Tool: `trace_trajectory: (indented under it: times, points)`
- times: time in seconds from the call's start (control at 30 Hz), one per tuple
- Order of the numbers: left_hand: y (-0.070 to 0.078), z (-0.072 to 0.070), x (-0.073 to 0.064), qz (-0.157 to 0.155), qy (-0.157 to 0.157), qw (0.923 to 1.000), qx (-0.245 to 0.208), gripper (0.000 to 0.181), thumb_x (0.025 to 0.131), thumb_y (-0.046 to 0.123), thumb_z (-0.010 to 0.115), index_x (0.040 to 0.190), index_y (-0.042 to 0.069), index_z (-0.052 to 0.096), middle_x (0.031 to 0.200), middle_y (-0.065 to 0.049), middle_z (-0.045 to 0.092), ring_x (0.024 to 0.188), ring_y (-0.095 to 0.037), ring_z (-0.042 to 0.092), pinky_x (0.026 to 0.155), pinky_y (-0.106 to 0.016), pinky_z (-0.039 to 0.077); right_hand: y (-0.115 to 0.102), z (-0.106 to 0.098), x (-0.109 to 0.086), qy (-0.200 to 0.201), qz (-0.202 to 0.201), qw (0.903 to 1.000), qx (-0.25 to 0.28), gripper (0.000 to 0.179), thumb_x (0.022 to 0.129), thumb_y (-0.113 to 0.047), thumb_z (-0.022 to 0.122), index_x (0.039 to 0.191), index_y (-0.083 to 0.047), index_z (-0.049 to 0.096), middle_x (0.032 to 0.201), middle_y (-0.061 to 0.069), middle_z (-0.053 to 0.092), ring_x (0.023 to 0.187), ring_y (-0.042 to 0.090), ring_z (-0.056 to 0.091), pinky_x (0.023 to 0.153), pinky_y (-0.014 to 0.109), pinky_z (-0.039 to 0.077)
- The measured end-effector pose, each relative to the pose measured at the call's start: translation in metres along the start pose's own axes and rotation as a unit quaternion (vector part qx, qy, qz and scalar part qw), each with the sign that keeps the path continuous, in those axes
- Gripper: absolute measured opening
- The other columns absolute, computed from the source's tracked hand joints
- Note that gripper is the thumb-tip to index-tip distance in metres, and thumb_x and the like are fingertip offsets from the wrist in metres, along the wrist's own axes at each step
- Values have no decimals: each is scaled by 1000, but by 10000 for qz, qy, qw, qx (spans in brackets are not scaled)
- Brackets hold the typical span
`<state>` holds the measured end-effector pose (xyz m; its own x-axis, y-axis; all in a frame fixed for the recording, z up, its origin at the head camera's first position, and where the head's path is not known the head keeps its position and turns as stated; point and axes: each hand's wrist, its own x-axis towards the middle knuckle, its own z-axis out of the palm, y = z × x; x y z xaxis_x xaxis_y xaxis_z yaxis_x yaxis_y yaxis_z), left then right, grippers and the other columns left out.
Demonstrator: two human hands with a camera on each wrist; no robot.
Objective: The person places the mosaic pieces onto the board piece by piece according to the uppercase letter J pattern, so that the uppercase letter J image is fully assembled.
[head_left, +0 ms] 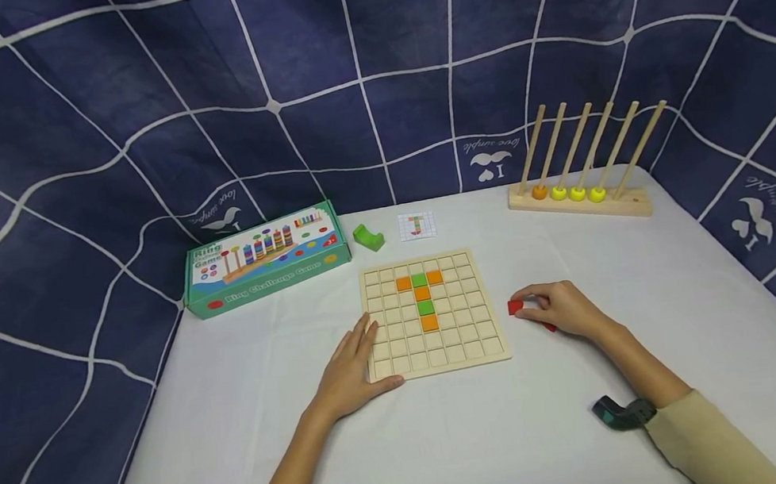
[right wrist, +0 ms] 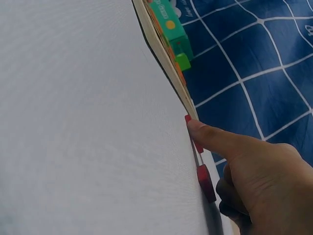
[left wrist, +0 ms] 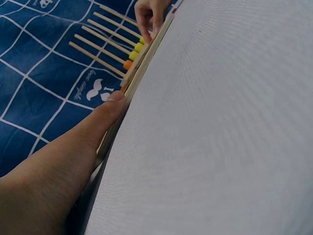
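A square wooden grid board (head_left: 472, 348) lies on the table, orange tiles (head_left: 422, 293) and green tiles (head_left: 425, 308) forming a T in its cells. Along its lower left edge rests my left hand (head_left: 347, 374), fingers spread, thumb by the near edge; in the left wrist view that thumb touches the board's rim (left wrist: 146, 61). To the right of the board, my right hand (head_left: 568, 309) pinches a red square tile (head_left: 515, 307) between thumb and fingers. Another red piece (head_left: 549, 326) lies under that hand, and the right wrist view shows a red piece (right wrist: 206, 182) beside the fingers.
A green game box (head_left: 268, 260) sits at the back left. Near it are a green curved block (head_left: 368, 237) and a small pattern card (head_left: 417, 226). A wooden peg stand (head_left: 581, 204) with orange and yellow beads stands at the back right, before a blue checked cloth (head_left: 409, 112).
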<state>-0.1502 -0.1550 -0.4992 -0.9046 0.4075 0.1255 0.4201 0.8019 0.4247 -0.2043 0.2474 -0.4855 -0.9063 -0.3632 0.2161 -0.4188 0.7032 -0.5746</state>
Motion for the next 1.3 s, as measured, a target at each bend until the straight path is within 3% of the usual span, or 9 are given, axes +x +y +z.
trace_trajectory:
  times: [0.27, 0.47, 0.7, 0.9, 1.3]
  points:
    - [-1, 1, 0, -1, 59, 10000, 21, 107, 70, 78, 52, 146, 6, 26, 154, -4, 9, 138, -19, 15, 110, -37, 16, 1, 5, 2, 25, -55, 10000, 48, 28, 79, -33, 73, 98, -14, 71, 48, -11, 34, 39, 1, 28, 38, 21, 25]
    - [-2, 0, -1, -50, 58, 10000, 4, 108, 69, 78, 52, 146, 7, 25, 154, -3, 9, 138, -21, 16, 110, -38, 17, -16, 10, 10, 168, -395, 9988, 237, 25, 80, -34, 72, 99, -18, 71, 48, -12, 34, 40, -1, 27, 38, 20, 25]
    - [-2, 0, -1, -56, 15, 10000, -49, 107, 69, 76, 54, 146, 7, 25, 154, -4, 9, 138, -21, 16, 110, -40, 18, -55, 34, 24, -198, -997, 9939, 426, 25, 79, -33, 73, 100, -20, 70, 51, -15, 32, 45, 0, 27, 42, 19, 22]
    - [-1, 1, 0, -187, -68, 9998, -50, 108, 68, 78, 52, 147, 9, 24, 155, -1, 7, 138, -24, 16, 109, -43, 20, -83, 61, 37, -525, -1408, 9884, 208, 28, 79, -38, 72, 100, -21, 71, 48, -16, 32, 45, -1, 26, 44, 18, 23]
    - [0, 0, 0, -127, -65, 9999, 9, 108, 69, 78, 51, 146, 8, 24, 155, -3, 7, 137, -26, 17, 109, -43, 20, -93, 78, 45, -776, -1574, 9845, -42, 28, 81, -39, 70, 102, -20, 71, 47, -16, 34, 43, 0, 24, 44, 17, 22]
